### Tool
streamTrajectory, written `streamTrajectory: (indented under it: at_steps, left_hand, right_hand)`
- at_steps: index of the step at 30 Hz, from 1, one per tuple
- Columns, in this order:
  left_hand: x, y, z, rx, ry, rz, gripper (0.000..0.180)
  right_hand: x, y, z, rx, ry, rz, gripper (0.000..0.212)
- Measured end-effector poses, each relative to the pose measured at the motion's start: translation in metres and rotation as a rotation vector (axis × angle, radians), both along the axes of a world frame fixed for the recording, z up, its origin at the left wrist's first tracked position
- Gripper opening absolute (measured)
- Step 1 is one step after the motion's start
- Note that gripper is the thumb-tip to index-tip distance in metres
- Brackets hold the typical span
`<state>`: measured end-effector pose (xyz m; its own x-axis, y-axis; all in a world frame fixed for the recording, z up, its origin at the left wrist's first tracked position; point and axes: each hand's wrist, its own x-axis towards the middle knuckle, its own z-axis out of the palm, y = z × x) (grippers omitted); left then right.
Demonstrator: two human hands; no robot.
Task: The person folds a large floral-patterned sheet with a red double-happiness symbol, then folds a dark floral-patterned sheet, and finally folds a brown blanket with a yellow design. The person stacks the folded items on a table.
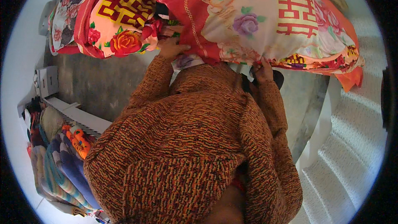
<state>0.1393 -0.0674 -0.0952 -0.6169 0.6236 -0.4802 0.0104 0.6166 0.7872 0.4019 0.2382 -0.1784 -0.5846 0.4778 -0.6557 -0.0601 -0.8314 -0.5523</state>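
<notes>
By a white staircase (352, 141), both hands grip a red floral quilt (265, 20): left hand (171, 47) and right hand (263, 71) clenched under its edge, lifted, not yet set down.

Both forearms raised ahead in orange-brown knit sleeves, left hand (172, 47) palm-down with fingers spread and curled, right hand (263, 71) fingers clenched, elbows bent

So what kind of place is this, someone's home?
Probably a home, at a stairwell or storage corner. White stairs run down at right, a grey concrete floor lies below, and folded textiles are stacked at left. Both hands, left hand and right hand, grip a big red floral quilt.
</notes>
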Motion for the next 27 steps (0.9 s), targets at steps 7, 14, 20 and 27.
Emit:
streamTrajectory:
  at_steps: [7,14,20,27]
  left_hand:
    - [0.019,-0.024,-0.029,0.026,0.203,-0.016,0.044]
    - [0.054,-0.012,-0.04,0.002,0.393,-0.273,0.055]
    - [0.067,-0.012,0.027,0.192,-0.051,-0.482,0.036]
    - [0.084,0.012,0.092,0.461,-0.133,-0.48,0.013]
  right_hand:
    - [0.039,0.027,-0.137,0.052,-0.029,0.11,0.022]
    - [0.027,0.009,-0.101,-0.253,-0.29,-0.182,0.019]
    - [0.002,-0.01,-0.035,-0.241,0.065,-0.147,0.034]
    - [0.032,0.02,-0.061,0.064,0.126,-0.224,0.045]
